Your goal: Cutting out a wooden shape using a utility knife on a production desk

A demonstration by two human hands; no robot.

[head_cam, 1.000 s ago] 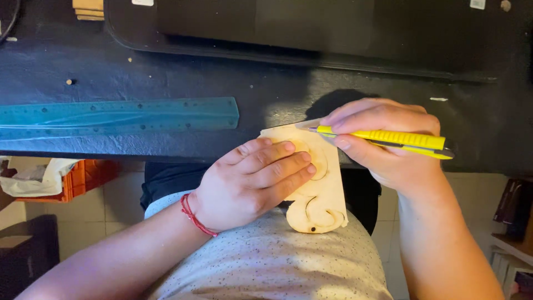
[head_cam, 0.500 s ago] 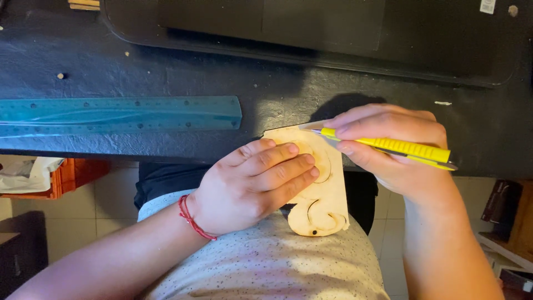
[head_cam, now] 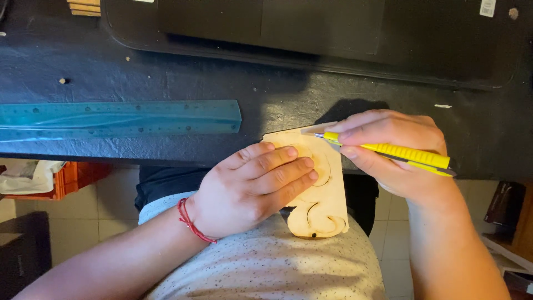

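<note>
A thin pale wooden sheet [head_cam: 325, 208] with curved laser-cut lines hangs over the near edge of the black table [head_cam: 166, 83], resting against my torso. My left hand [head_cam: 252, 186] lies flat on it, fingers spread across a round cut-out, a red thread bracelet on the wrist. My right hand [head_cam: 397, 153] grips a yellow utility knife [head_cam: 388, 150] like a pen. Its blade tip touches the sheet's top edge near the table's rim.
A long translucent teal ruler [head_cam: 119, 119] lies on the table to the left. A large black mat [head_cam: 333, 33] covers the far side. Small wood crumbs dot the tabletop. An orange crate [head_cam: 72, 178] stands on the tiled floor at left, dark boxes at right.
Almost nothing moved. Both hands keep their hold, and the view has drifted slightly so the sheet and knife sit a little lower in frame.
</note>
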